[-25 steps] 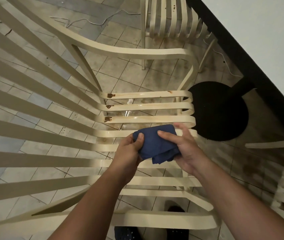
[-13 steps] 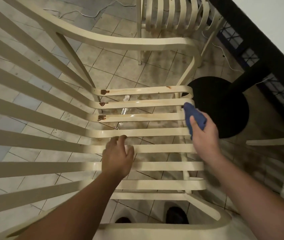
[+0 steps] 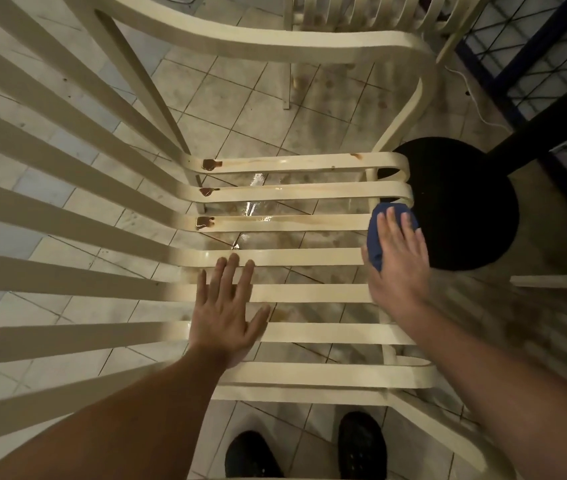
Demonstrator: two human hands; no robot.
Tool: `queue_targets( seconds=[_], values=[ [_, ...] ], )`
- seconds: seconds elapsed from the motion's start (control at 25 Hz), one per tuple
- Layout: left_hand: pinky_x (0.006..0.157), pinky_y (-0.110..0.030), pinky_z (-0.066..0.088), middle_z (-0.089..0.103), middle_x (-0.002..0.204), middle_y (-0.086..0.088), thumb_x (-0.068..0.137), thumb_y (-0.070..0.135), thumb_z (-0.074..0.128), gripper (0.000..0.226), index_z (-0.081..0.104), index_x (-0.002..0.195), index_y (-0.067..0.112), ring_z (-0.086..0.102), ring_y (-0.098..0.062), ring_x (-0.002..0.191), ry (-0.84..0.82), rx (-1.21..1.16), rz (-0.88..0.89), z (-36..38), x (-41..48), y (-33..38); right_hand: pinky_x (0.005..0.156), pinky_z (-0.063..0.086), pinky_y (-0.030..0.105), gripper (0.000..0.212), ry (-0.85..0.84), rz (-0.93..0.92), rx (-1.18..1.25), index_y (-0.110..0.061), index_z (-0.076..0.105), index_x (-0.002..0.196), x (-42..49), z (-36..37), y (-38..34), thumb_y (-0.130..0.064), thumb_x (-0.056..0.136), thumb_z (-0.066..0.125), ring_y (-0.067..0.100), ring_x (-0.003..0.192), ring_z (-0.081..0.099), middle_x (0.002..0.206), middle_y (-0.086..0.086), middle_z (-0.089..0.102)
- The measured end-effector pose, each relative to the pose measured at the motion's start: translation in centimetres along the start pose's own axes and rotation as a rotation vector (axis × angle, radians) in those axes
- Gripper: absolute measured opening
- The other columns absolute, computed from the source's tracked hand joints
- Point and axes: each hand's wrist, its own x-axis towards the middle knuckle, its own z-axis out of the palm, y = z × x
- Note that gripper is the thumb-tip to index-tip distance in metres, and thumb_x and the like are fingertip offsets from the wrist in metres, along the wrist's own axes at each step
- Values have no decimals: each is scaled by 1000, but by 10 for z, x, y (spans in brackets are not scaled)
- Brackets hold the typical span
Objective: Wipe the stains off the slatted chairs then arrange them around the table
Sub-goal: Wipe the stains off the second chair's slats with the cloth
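Wiping: my right hand (image 3: 399,265) presses the cloth (image 3: 375,233) flat-fingered on a slat (image 3: 292,223); my left hand (image 3: 226,313) rests spread (empty). Next should be a sweep toward the stains (image 3: 205,222).

You've got a glossy cream slatted chair (image 3: 296,258), plastic by the look, a soft matt blue cloth (image 3: 377,237), and smooth floor tiles (image 3: 240,98).

Pale tiled floor (image 3: 247,109), wet glinting patch (image 3: 253,210), white cable (image 3: 475,107), dark blue mesh grille (image 3: 552,46), black shoes (image 3: 361,445).
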Motion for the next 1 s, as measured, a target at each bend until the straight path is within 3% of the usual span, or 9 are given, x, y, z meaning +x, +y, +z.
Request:
queue_targets(
  seconds=[0.12, 0.4, 0.6, 0.8, 1.0],
  values=[
    [126, -58, 4, 3, 172, -6, 98, 70, 12, 83, 14, 165, 20, -3, -24, 159, 18, -40, 5, -1, 2, -3, 128, 4, 42, 67, 32, -79, -25, -15, 15, 163, 1, 8, -15, -51, 106, 23, 22, 158, 4, 170, 1, 13],
    [125, -59, 7, 6, 172, -5, 96, 72, 16, 90, 14, 164, 13, 0, -21, 159, 59, -79, -60, 1, 1, -8, 128, 8, 45, 67, -25, -257, 74, -16, 20, 162, 18, 25, -103, -51, 106, 33, 21, 157, 8, 170, 1, 15],
    [125, -61, 7, -3, 172, -8, 97, 73, 17, 91, 6, 164, 13, -7, -23, 159, 29, -39, -83, 3, 1, -5, 127, -9, 39, 71, -187, -464, 18, -20, 0, 163, 35, 22, -164, -47, 107, 35, 19, 157, -8, 171, -2, -5],
    [126, -56, 0, -19, 168, -18, 91, 84, 6, 102, -10, 163, 14, -20, -32, 156, -48, 24, -290, -2, -13, 0, 127, -5, 37, 68, -164, -466, 66, -21, 7, 164, 29, 17, -132, -33, 106, 42, 16, 157, -4, 171, -4, 3],
    [126, -55, -1, -22, 168, -14, 92, 82, 6, 99, -11, 163, 15, -22, -27, 156, -25, -19, -251, -3, -14, -7, 128, -1, 38, 68, -89, -360, 67, -19, 12, 163, 17, 16, -68, -34, 106, 45, 12, 157, -4, 170, -5, 6]
  ],
)
